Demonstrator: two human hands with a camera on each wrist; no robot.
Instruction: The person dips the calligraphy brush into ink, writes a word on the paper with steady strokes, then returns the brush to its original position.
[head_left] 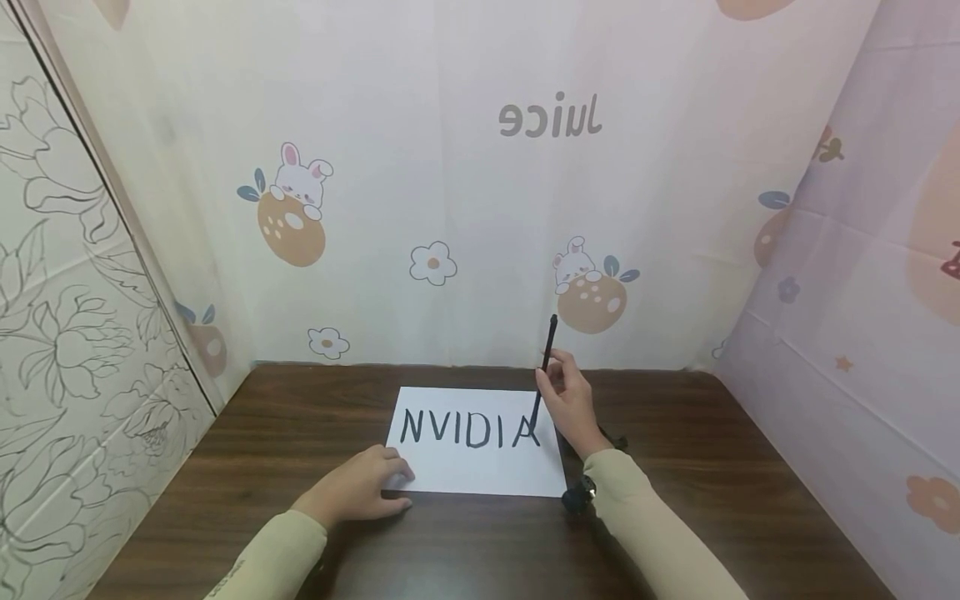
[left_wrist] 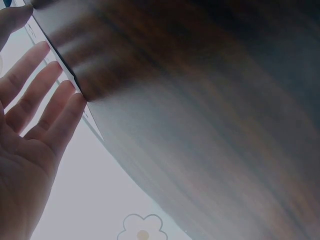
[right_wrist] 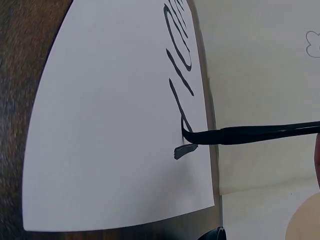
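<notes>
A white sheet of paper [head_left: 480,473] lies on the wooden table with "NVIDIA" in black strokes across its upper part. My right hand [head_left: 572,407] pinches a slim black brush [head_left: 550,337], held nearly upright over the last letter. In the right wrist view, the bent dark tip of the brush [right_wrist: 200,136] meets the paper [right_wrist: 110,130] between the two legs of the A. At the sheet's lower left corner rests my left hand [head_left: 363,485], its fingers [left_wrist: 57,117] extended in the left wrist view. The left hand holds no tool.
The dark wooden table [head_left: 315,417] ends at a pale printed curtain [head_left: 442,183] behind it. More printed cloth [head_left: 847,333] hangs on the right, and a flower-line panel [head_left: 82,317] stands on the left. A black wrist device [head_left: 581,493] sits at my right cuff.
</notes>
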